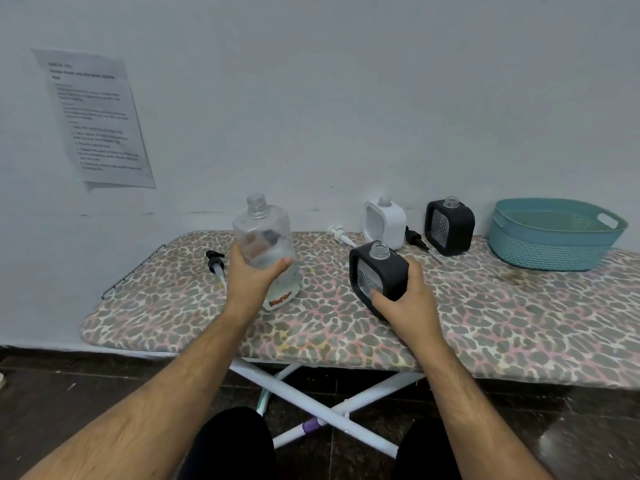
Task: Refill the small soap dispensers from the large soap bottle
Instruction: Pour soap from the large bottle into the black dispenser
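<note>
Both hands grasp: left hand (pixel 254 275) holds big clear bottle (pixel 265 247) uncapped; right hand (pixel 408 299) holds black dispenser (pixel 377 271) on ironing board (pixel 485 323). Advice: tilt slowly, mouths aligned.

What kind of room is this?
Probably a home room used as a makeshift workspace: an ironing board serves as the table against a bare wall, with a printed sheet taped up and a teal basket.

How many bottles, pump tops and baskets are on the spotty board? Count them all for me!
Large clear soap bottle: 1
Black dispensers: 2
White dispenser: 1
Black pump tops: 2
White pump top: 1
Teal basket: 1
Total: 8
</note>
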The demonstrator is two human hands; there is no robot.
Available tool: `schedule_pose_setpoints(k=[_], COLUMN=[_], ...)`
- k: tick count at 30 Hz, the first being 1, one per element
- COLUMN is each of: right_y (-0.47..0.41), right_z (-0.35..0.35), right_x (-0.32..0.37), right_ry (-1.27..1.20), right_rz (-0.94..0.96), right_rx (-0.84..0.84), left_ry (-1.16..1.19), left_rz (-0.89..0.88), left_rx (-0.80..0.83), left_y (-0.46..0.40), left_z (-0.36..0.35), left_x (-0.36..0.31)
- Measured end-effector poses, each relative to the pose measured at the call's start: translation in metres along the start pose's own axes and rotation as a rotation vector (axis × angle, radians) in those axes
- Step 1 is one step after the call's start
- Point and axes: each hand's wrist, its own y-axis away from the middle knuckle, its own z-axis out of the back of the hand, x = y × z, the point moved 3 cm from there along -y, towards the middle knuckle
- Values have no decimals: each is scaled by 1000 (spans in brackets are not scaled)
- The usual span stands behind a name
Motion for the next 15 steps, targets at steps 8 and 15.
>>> schedule_pose_setpoints(k=[8, 15], right_y=[2, 2], right_z=[1, 0], right_x=[8, 7], right_ry=[-12, -2], right_rz=[6, 2], right_rx=[7, -5], left_ry=[-12, -40], left_rz=[25, 41], left_rx=[-6, -47], left_y=[-7, -14], left_z=[18, 34], left_x=[0, 7])
